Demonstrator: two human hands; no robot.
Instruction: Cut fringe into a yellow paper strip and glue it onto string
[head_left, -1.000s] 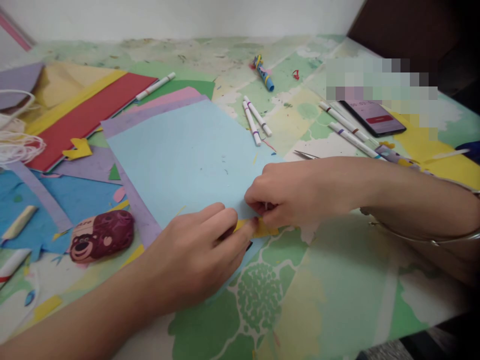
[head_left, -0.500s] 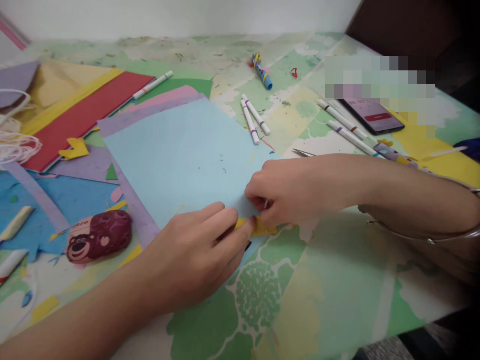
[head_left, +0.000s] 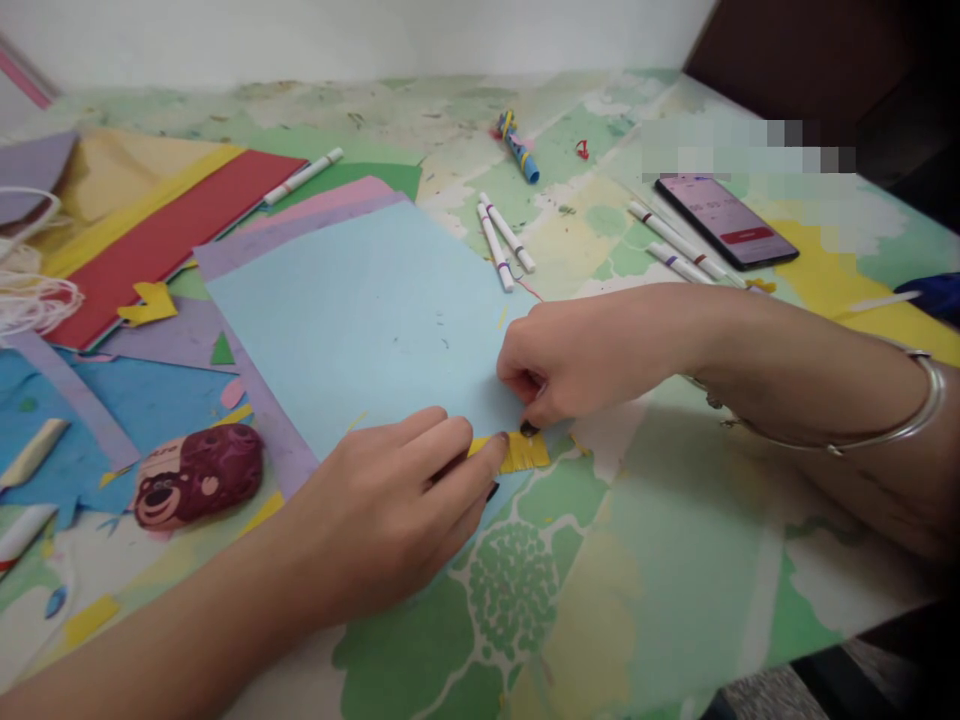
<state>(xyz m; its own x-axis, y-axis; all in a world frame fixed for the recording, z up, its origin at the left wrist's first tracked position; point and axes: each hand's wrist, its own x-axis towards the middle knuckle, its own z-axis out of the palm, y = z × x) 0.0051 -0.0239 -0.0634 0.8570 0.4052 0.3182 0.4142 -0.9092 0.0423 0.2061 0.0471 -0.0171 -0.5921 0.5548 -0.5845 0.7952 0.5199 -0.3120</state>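
Note:
A yellow paper strip with fine cuts along it lies at the near edge of a light blue sheet. My left hand is closed on the strip's left part, with a fingertip pressing on top. Curled at the strip's upper right edge is my right hand, its dark thumbnail touching the paper. Whatever is inside its fingers is hidden. Purple and pink sheets show under the blue one.
Two white markers lie beyond the blue sheet. At the right are more markers and a phone. A maroon bear case, coloured paper and white cord are at the left. A blue tube lies at the back.
My right hand has shifted slightly, and its thumb now rests at the strip's upper edge. More of the strip's right end shows. The scissor tips are now covered by my right arm.

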